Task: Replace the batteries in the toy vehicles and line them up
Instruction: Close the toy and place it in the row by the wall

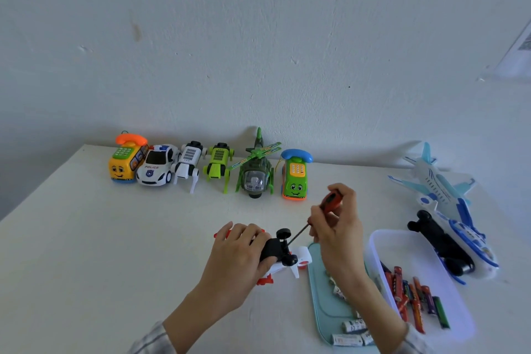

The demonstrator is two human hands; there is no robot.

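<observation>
Unscrewing an upturned white-and-red plastic toy plane (283, 263): left hand (244, 250) gripping it, right hand (336, 227) pinching a red-handled screwdriver (316, 217). Six plastic toy vehicles (209, 167) lined up already. Two blue-and-white toy planes (448, 210) waiting.

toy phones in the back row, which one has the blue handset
The green toy phone at the row's right end, beside the helicopter; the yellow toy phone at the left end has an orange handset.

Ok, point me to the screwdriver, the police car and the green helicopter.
screwdriver (332, 200): head view, on its red handle.
police car (156, 167): head view, on the white hood.
green helicopter (255, 178): head view, on the clear cockpit dome.
</observation>
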